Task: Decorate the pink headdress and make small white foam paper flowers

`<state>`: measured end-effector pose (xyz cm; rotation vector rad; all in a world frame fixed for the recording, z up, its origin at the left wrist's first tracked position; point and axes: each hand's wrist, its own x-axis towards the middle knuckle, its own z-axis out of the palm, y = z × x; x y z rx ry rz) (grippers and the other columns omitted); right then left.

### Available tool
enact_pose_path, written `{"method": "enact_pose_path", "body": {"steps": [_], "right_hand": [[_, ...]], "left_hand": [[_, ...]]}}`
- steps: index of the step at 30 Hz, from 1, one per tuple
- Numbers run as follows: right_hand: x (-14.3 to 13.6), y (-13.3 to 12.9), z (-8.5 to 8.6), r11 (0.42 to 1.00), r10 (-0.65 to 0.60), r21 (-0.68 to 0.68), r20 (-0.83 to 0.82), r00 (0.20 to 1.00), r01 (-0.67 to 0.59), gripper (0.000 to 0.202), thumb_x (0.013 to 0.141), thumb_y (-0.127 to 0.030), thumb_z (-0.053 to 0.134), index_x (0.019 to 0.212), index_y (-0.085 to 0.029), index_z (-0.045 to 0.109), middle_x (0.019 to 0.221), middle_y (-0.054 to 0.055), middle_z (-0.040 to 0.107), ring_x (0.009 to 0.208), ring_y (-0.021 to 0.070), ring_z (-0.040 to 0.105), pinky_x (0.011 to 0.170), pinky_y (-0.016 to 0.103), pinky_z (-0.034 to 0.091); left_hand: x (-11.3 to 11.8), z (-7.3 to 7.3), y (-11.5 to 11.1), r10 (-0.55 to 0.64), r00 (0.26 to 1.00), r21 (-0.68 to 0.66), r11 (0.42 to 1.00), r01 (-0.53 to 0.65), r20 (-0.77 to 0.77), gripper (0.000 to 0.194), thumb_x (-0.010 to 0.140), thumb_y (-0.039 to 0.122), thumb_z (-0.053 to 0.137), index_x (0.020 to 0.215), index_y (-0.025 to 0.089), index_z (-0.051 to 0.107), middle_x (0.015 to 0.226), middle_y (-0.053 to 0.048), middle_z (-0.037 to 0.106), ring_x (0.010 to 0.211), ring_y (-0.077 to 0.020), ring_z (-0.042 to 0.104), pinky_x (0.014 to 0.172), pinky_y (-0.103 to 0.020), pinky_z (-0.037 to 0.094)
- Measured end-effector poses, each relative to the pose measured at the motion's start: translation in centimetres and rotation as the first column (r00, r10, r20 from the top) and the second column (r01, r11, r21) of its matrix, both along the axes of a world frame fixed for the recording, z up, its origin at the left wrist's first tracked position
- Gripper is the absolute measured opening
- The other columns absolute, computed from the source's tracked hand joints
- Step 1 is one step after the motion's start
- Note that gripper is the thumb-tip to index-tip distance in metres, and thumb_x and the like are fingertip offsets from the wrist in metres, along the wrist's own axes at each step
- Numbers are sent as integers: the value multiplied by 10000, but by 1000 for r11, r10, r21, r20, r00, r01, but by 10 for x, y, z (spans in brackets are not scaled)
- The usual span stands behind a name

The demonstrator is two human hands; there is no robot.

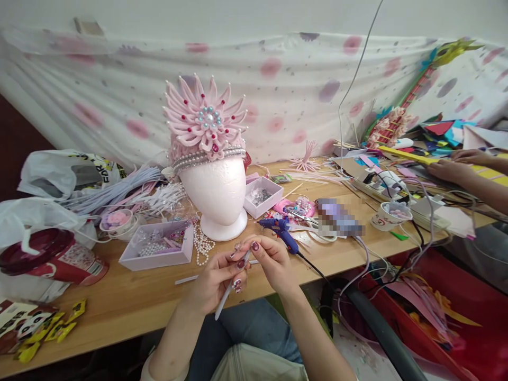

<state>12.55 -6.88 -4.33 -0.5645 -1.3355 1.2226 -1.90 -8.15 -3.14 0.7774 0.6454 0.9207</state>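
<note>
My left hand (216, 280) and my right hand (273, 262) meet above the table's front edge. Both are closed on a thin pale strip (225, 300), which slants down to the left from my fingertips. Behind them a white foam head (220, 196) wears a pink petalled headpiece (209, 119) with red, blue and pearl beads. A blue glue gun (282, 233) lies just right of my hands. Left of them is a white box (156, 246) of beads, beside a string of pearls (203, 242). Another pale strip (186, 279) lies on the table.
On the left are a red cup (55, 256), plastic bags and white stems (115, 185). Behind the glue gun stands a small box (262, 196). To the right are a paper cup (391, 216), cables and a power strip (428, 211). Another person's hands (456, 172) touch yellow material.
</note>
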Motion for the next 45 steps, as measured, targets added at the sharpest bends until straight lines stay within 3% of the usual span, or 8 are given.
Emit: {"method": "enact_pose_path", "body": {"steps": [6, 9, 16, 22, 26, 30, 37, 45], "right_hand": [[-8, 2, -6, 997, -76, 5, -143, 987, 78, 249, 955, -368, 553, 825, -212, 698, 717, 44, 689, 986, 216, 634, 911, 360, 480], [-12, 1, -7, 998, -66, -34, -215, 974, 60, 238, 934, -379, 585, 794, -216, 687, 709, 43, 673, 992, 203, 624, 803, 297, 493], [-16, 6, 14, 999, -8, -40, -222, 975, -1, 206, 914, -364, 613, 804, -225, 717, 733, 46, 696, 931, 204, 646, 757, 299, 504], [-9, 21, 34, 945, -312, 22, -227, 923, 325, 215, 926, -381, 603, 808, -245, 720, 743, 2, 703, 762, 146, 637, 801, 299, 502], [-11, 17, 15, 975, -166, -140, 39, 985, 170, 128, 837, -338, 719, 848, -211, 701, 881, 34, 720, 790, 149, 645, 752, 273, 526], [-19, 15, -3, 955, -21, -298, -30, 999, 11, 188, 771, -324, 778, 853, -207, 656, 908, 35, 704, 738, 145, 650, 636, 248, 551], [-20, 21, -6, 889, 214, -387, -116, 970, -243, 163, 832, -324, 717, 857, -173, 660, 872, 33, 672, 473, 74, 561, 418, 198, 454], [-24, 26, -16, 886, 105, -441, -108, 989, -142, 245, 763, -325, 783, 751, -162, 601, 908, 28, 678, 469, 68, 567, 415, 195, 482]], "left_hand": [[7, 2, 1, 37, 999, 88, 995, -37, -2, 293, 659, 353, 847, 717, 126, 671, 603, 22, 523, 467, -48, 428, 476, -217, 299], [11, -1, -1, 49, 999, 126, 991, -51, 24, 263, 721, 344, 800, 744, 129, 650, 555, 42, 482, 468, -53, 426, 485, -218, 285], [9, 3, -11, 197, 977, 310, 936, -166, -74, 244, 833, 374, 692, 790, 148, 612, 598, 32, 520, 535, -77, 463, 543, -231, 345], [2, 2, -13, 417, 882, 316, 886, -340, -220, 280, 846, 419, 662, 778, 154, 605, 554, 34, 553, 557, -92, 502, 584, -225, 408], [1, -7, -10, 492, 842, 330, 851, -409, -222, 252, 877, 392, 628, 778, 162, 601, 580, 29, 579, 577, -91, 525, 599, -216, 422], [1, -14, -8, 488, 839, 337, 852, -400, -240, 237, 883, 368, 621, 767, 163, 603, 587, 27, 573, 578, -95, 527, 591, -216, 420], [3, -19, -6, 426, 867, 292, 890, -351, -257, 222, 887, 364, 608, 795, 162, 605, 609, 21, 581, 590, -97, 536, 586, -213, 408], [2, -25, -1, 494, 818, 289, 862, -416, -294, 206, 881, 345, 606, 781, 165, 610, 601, 20, 586, 587, -102, 539, 583, -215, 407]]}}
